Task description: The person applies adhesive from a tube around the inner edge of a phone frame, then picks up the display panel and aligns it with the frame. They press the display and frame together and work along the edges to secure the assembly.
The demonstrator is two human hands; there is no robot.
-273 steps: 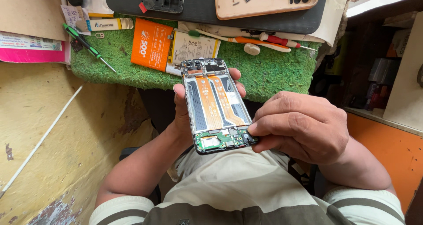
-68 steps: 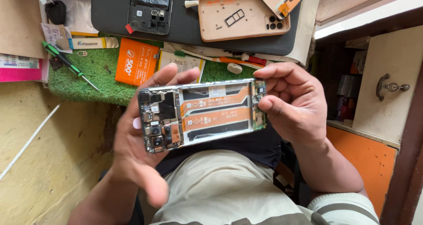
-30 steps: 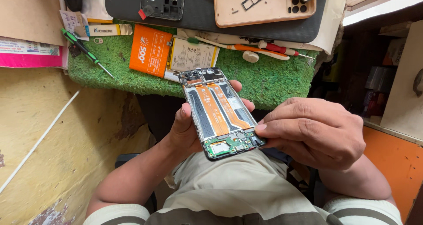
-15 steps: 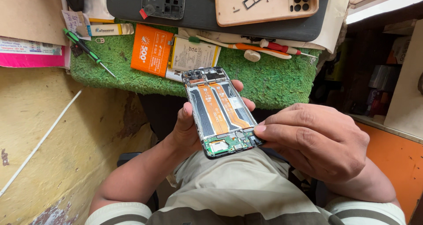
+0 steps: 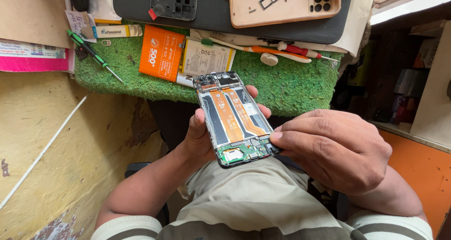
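The left hand (image 5: 199, 143) cradles an opened smartphone (image 5: 233, 118) above the lap. The right hand (image 5: 336, 153) grips its lower edge at the exposed green board. Back cover (image 5: 282, 4) and battery (image 5: 206, 57) already lie removed on the surface (image 5: 291, 82); internals remain installed.

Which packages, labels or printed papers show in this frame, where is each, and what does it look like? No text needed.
Orange packet: flat rectangle with white print, on the green mat, above the opened phone.
Battery: pale cream label with dark print, right of the orange packet, touching it.
Small box: long, white and yellow, at the mat's top left edge.
Pink-edged printed paper: flat, at far left.
No lit screens.
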